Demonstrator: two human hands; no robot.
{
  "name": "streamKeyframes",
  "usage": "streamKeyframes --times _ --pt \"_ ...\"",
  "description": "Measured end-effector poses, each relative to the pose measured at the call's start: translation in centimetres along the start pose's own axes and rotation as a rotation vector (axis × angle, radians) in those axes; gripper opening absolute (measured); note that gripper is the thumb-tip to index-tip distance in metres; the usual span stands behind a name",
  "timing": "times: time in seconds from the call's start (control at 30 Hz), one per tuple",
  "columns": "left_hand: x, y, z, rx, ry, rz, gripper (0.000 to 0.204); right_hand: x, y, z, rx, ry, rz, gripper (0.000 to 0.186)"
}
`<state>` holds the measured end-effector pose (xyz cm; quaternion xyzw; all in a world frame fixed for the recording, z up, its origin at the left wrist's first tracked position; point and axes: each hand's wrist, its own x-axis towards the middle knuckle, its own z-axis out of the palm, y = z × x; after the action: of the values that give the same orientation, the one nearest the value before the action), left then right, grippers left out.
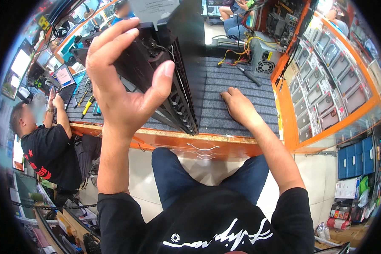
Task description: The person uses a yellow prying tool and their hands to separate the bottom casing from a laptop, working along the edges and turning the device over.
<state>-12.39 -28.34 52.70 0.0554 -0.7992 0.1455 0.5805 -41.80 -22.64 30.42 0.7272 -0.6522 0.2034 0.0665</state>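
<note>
My left hand [120, 80] grips a black computer case [173, 72], which stands tilted on edge on a grey ribbed mat [241, 84]. The thumb presses its perforated rear panel and the fingers curl over the top edge. My right hand [238, 106] rests flat on the mat just right of the case, fingers together, and I cannot see anything in it.
A black-handled screwdriver [249, 76], a grey power supply [264, 57] with yellow cables and an open case stand at the back of the orange-edged bench [190, 142]. An orange display rack of boxed parts [330, 84] is on the right. A person in a black shirt [51, 148] sits at left, beside hand tools [86, 106].
</note>
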Motion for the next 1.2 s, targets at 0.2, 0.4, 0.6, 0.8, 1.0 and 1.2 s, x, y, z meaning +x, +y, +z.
streamKeyframes --times 0.2,0.4,0.6,0.8,1.0,1.2 --pt "0.0 -0.6 0.3 0.023 0.067 0.007 0.063 9.2 5.2 2.1 -0.223 0.171 -0.059 0.028" --pt "-0.5 0.0 -0.5 0.012 0.003 -0.060 0.065 16.9 -4.1 -16.1 0.351 0.833 -0.138 0.018" --pt "-5.2 1.1 0.0 0.066 -0.001 -0.319 0.094 16.5 -18.1 -27.9 0.358 0.347 -0.553 0.027" --pt "-16.7 4.4 0.7 0.005 -0.074 -0.764 0.093 17.5 -24.4 -26.5 0.008 -0.055 -0.389 0.048" --pt "-22.2 7.0 3.4 -0.425 0.076 -1.240 0.077 16.9 -25.7 -25.3 -0.195 -0.083 -0.235 0.049" --pt "-25.1 9.4 3.4 -1.050 0.106 -1.703 0.053 17.0 -24.8 -24.7 -0.186 -0.004 -0.295 0.043"
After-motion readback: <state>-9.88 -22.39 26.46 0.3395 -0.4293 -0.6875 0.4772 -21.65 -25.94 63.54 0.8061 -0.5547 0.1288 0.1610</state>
